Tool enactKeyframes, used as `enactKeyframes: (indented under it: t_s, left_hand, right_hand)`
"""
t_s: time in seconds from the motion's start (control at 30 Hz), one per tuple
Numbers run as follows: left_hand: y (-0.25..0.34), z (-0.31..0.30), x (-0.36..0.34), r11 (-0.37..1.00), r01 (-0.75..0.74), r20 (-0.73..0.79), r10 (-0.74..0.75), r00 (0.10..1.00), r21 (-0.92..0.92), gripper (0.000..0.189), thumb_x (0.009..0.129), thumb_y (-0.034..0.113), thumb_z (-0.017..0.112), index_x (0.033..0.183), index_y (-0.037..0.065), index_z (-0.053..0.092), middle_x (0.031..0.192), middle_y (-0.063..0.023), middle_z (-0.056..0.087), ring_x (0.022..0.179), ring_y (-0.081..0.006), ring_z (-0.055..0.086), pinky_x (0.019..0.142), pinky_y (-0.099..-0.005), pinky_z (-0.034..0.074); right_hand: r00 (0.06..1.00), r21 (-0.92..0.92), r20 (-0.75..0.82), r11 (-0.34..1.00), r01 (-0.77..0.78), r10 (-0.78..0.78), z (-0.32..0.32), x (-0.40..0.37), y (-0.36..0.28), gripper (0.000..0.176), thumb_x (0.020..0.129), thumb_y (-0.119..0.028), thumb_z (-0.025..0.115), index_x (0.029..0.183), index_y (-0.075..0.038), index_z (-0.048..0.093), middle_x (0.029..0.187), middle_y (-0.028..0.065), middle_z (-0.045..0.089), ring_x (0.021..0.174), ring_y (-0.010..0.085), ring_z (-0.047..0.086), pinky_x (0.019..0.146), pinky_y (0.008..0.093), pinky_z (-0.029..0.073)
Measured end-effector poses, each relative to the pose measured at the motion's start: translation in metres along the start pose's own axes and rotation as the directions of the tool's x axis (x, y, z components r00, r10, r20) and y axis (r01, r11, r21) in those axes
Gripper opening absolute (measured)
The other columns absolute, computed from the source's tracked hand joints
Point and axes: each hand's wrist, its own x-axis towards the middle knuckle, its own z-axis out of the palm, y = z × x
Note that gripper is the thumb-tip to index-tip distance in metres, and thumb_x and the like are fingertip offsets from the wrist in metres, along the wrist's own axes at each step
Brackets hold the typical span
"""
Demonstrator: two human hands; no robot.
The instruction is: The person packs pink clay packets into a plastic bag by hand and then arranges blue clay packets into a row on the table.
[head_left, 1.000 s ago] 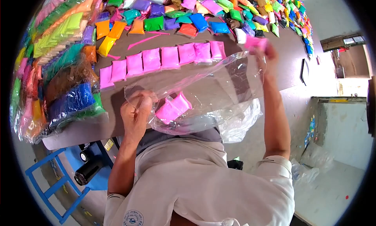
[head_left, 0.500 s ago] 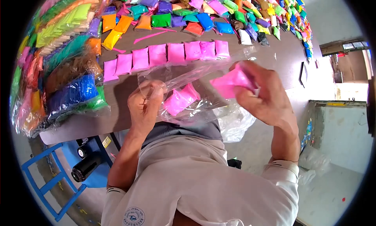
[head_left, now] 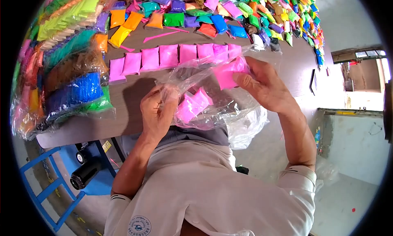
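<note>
My left hand (head_left: 159,107) pinches the edge of a clear plastic bag (head_left: 229,107), fingers closed on the film. Inside that bag, close beside the left fingers, lie pink packets (head_left: 193,106). My right hand (head_left: 264,82) grips another pink packet (head_left: 230,73) between thumb and fingers, at the mouth of the bag and overlapping its film. Just beyond the bag, a row of several pink packets (head_left: 168,56) lies side by side on the brown table (head_left: 127,127).
Filled clear bags of coloured packets (head_left: 75,90) are stacked at the left. Loose packets in many colours (head_left: 196,20) cover the back of the table. A blue frame (head_left: 51,191) and a black bottle (head_left: 85,174) stand below left. Crumpled clear plastic (head_left: 247,127) hangs by the front edge.
My right hand has brought its pink packet leftward to the bag's mouth. My left hand has shifted slightly right, and the bag is spread wider.
</note>
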Motion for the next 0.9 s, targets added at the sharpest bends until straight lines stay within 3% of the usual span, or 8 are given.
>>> enactKeyframes:
  t_s: [0.17, 0.27, 0.4, 0.47, 0.6, 0.7, 0.8, 0.9]
  left_hand:
    - [0.0, 0.001, 0.001, 0.999, 0.01, 0.017, -0.01, 1.0, -0.031, 0.016, 0.093, 0.008, 0.061, 0.088, -0.006, 0.065, 0.09, -0.0041, 0.063, 0.072, -0.0064, 0.052, 0.062, -0.023, 0.042]
    - [0.007, 0.001, 0.001, 0.997, 0.069, 0.006, -0.069, 0.998, -0.042, 0.016, 0.094, 0.008, 0.061, 0.089, -0.006, 0.065, 0.09, -0.0041, 0.063, 0.073, -0.0062, 0.052, 0.063, -0.0227, 0.042]
    - [0.006, 0.003, 0.005, 0.998, -0.058, 0.007, 0.057, 0.998, 0.018, 0.016, 0.094, 0.008, 0.06, 0.089, -0.006, 0.066, 0.088, -0.0049, 0.063, 0.073, -0.0077, 0.053, 0.064, -0.0239, 0.043]
    - [-0.001, 0.007, 0.005, 0.988, -0.146, -0.01, 0.147, 0.989, 0.045, 0.017, 0.094, 0.008, 0.06, 0.089, -0.007, 0.066, 0.086, -0.0053, 0.063, 0.072, -0.0086, 0.053, 0.064, -0.0246, 0.043]
    - [0.001, 0.01, 0.002, 0.998, -0.069, -0.037, 0.068, 0.997, -0.006, 0.017, 0.094, 0.008, 0.061, 0.088, -0.007, 0.065, 0.084, -0.0055, 0.063, 0.072, -0.0097, 0.053, 0.064, -0.0256, 0.043]
    - [-0.002, 0.01, 0.001, 0.996, -0.088, -0.044, 0.089, 0.995, 0.021, 0.017, 0.094, 0.008, 0.062, 0.087, -0.007, 0.065, 0.084, -0.0052, 0.063, 0.072, -0.0095, 0.053, 0.063, -0.0254, 0.043]
    - [-0.002, 0.01, 0.001, 0.997, -0.075, -0.069, 0.076, 0.995, 0.014, 0.017, 0.094, 0.008, 0.062, 0.087, -0.007, 0.065, 0.085, -0.0048, 0.063, 0.072, -0.0092, 0.053, 0.063, -0.0251, 0.042]
    - [-0.003, 0.008, 0.0, 0.999, -0.042, -0.077, 0.04, 0.996, -0.029, 0.016, 0.094, 0.007, 0.062, 0.088, -0.007, 0.065, 0.087, -0.004, 0.063, 0.072, -0.0079, 0.052, 0.062, -0.0239, 0.042]
  right_hand:
    - [0.997, -0.21, 0.05, 0.976, -0.054, 0.066, 0.008, -0.004, -0.01, 0.03, 0.089, -0.026, 0.062, 0.088, 0.003, 0.054, 0.077, 0.0251, 0.06, 0.077, 0.0444, 0.06, 0.066, 0.0485, 0.046]
    - [0.959, -0.407, 0.232, 0.912, -0.053, 0.16, 0.002, -0.003, -0.01, 0.031, 0.088, -0.028, 0.06, 0.088, 0.003, 0.056, 0.083, 0.0265, 0.063, 0.079, 0.0455, 0.062, 0.07, 0.0518, 0.047]
    - [0.928, -0.487, 0.319, 0.874, -0.014, 0.192, 0.002, -0.003, -0.001, 0.031, 0.088, -0.029, 0.058, 0.089, 0.002, 0.057, 0.081, 0.025, 0.065, 0.077, 0.045, 0.063, 0.074, 0.0536, 0.049]
    - [0.976, -0.445, 0.191, 0.896, -0.011, 0.107, 0.016, -0.006, 0.014, 0.029, 0.089, -0.028, 0.059, 0.087, 0.001, 0.055, 0.077, 0.0237, 0.062, 0.074, 0.044, 0.061, 0.069, 0.0523, 0.046]
    - [0.999, -0.48, 0.047, 0.877, 0.003, 0.023, 0.044, -0.014, 0.03, 0.026, 0.089, -0.026, 0.061, 0.089, -0.001, 0.054, 0.075, 0.0231, 0.062, 0.076, 0.0451, 0.062, 0.069, 0.0529, 0.046]
    - [0.99, -0.449, 0.073, 0.89, -0.074, 0.119, 0.051, -0.014, 0.026, 0.026, 0.09, -0.026, 0.062, 0.09, -0.002, 0.054, 0.077, 0.0241, 0.062, 0.077, 0.0449, 0.061, 0.07, 0.0528, 0.047]
    - [0.988, -0.402, 0.129, 0.915, -0.03, 0.09, 0.053, -0.015, 0.021, 0.028, 0.09, -0.027, 0.064, 0.092, -0.001, 0.055, 0.077, 0.0237, 0.062, 0.075, 0.0398, 0.063, 0.069, 0.0483, 0.049]
    - [0.925, -0.261, 0.315, 0.956, -0.131, 0.213, 0.043, -0.005, 0.01, 0.034, 0.091, -0.029, 0.062, 0.103, 0.002, 0.059, 0.089, 0.0257, 0.065, 0.081, 0.0365, 0.067, 0.074, 0.0466, 0.052]
